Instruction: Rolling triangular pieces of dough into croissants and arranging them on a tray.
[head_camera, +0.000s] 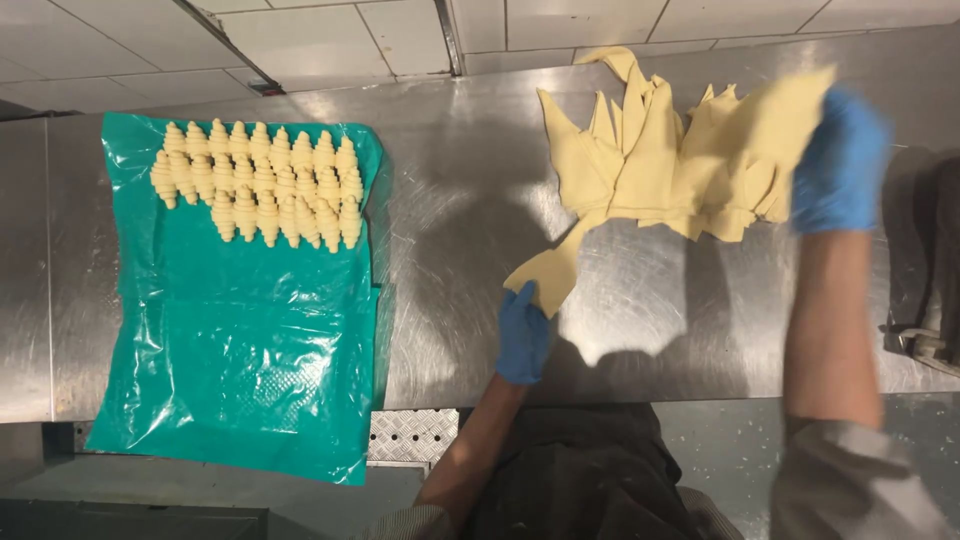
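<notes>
A person in blue gloves is working at a steel table (450, 200), seen from above. In the upper right of the frame, a loose heap of pale dough triangles (660, 150) is lying on the table. The left hand (523, 338), low in the centre, is pinching the wide end of one dough triangle (548, 272) and is drawing it out of the heap. The right hand (840, 162), at the far right, is closed on the edge of a raised dough piece (775, 115); the image is blurred there, so how tightly it is holding cannot be told. At the left, a teal plastic sheet (240, 350) is carrying neat rows of rolled croissants (258, 182) along its top.

The soft dough is looking liable to stretch or tear if pulled while stuck to its neighbours, and overlapping pieces may drag along together.
</notes>
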